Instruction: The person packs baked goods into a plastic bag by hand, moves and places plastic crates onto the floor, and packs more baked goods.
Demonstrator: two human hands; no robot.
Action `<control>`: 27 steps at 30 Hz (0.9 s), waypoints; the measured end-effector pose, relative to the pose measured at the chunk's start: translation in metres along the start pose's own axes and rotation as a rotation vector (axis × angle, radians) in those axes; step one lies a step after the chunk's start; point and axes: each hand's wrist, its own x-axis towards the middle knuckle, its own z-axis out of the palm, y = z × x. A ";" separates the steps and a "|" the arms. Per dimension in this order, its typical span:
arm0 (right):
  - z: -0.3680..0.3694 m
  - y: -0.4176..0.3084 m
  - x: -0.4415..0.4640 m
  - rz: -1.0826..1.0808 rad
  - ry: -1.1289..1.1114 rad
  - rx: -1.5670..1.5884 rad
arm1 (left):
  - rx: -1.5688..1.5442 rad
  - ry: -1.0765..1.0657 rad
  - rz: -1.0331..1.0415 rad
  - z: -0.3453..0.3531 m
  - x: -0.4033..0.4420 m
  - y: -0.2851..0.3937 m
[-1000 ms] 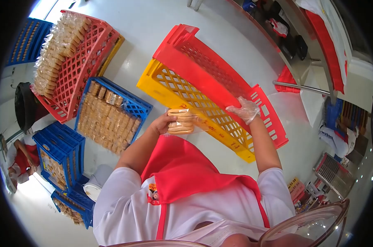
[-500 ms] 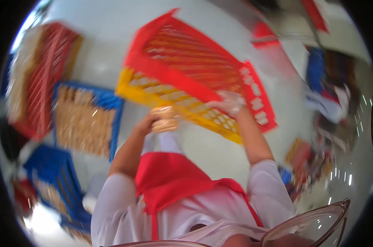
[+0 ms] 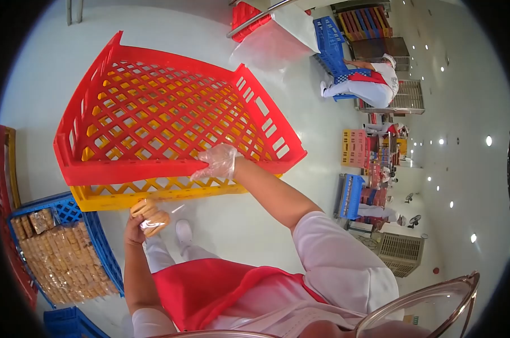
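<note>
My left hand [image 3: 134,228] is closed around a clear-wrapped pack of round buns [image 3: 149,217], just below the front of the crates. My right hand [image 3: 218,162], in a clear plastic glove, grips the near rim of an empty red lattice crate [image 3: 136,172]. Beneath the red one is a yellow crate [image 3: 114,201], seen through the lattice and along its near side. Left of my left hand, a blue crate [image 3: 109,256] holds rows of wrapped buns [image 3: 63,262].
Another red crate [image 3: 4,186] stands at the far left edge, and a blue one [image 3: 69,322] at the lower left. A person [image 3: 379,81] bends near blue crates [image 3: 329,42] at the upper right. Metal legs [image 3: 74,10] show at the top left.
The view has swung to the right, so the crates appear further left and the bending person has come into view. The bun pack stays in my left hand; my right stays at the red rim.
</note>
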 end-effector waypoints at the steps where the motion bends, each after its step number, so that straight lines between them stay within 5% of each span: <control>1: -0.003 0.002 -0.001 -0.005 0.003 0.003 | 0.004 -0.004 0.018 0.002 0.001 0.000; 9: -0.002 0.009 -0.012 -0.082 0.141 -0.006 | 0.016 -0.043 0.016 0.017 -0.013 -0.012; 12: -0.030 0.004 -0.029 -0.009 -0.076 0.060 | 0.056 0.058 0.075 0.041 -0.030 -0.025; 17: -0.049 -0.017 -0.050 -0.019 0.086 0.112 | -0.029 -0.196 0.038 0.065 -0.076 -0.014; 27: -0.119 -0.028 -0.051 0.021 0.138 0.200 | -0.129 -0.199 0.019 0.075 -0.093 0.043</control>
